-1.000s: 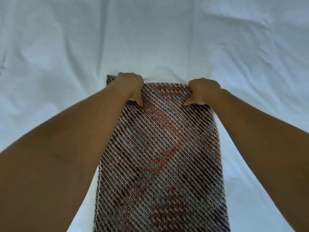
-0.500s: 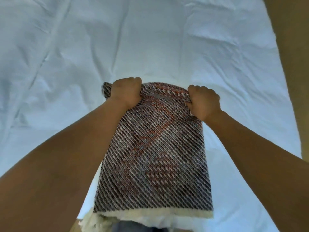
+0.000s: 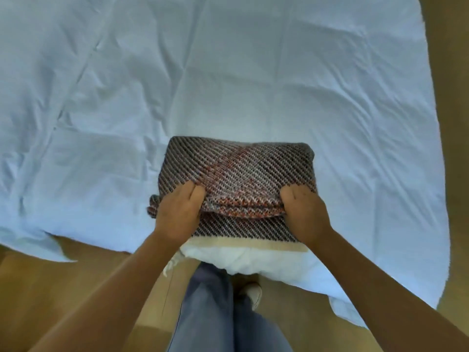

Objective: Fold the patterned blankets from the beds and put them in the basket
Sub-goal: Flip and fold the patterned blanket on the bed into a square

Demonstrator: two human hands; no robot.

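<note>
Bed [image 3: 228, 72]: a pale blue, creased sheet fills the view from 9 o'clock round to 3 o'clock.
Floor [image 3: 63, 288]: wood, showing at 6 to 8 o'clock past the bed's near edge.
Patterned blanket [image 3: 236, 168]: lies on the bed near its 6 o'clock edge. It is folded into a thick pad, with the top layer doubled toward the person.
Left hand [image 3: 177, 214]: at the pad's 7 o'clock corner. The grip holds the doubled edge, with the fingertips buried in the cloth.
Right hand [image 3: 304, 212]: at the 5 o'clock corner, with the same grip on the same edge.
Cream border [image 3: 253, 243]: sticks out from under the fold at 6 o'clock, uncovered.
Fringe [image 3: 170, 265]: hangs off the bed at 7 o'clock.
Basket: not in view.
Risk, largest: the pad sits close to the bed's edge, so a tug toward 6 o'clock could slide it onto the floor.
Risk, smaller: the left corner bulges past the layer beneath. Uneven layers could spring open when lifted.
Risk, least: the loose fringe could catch or trail.
</note>
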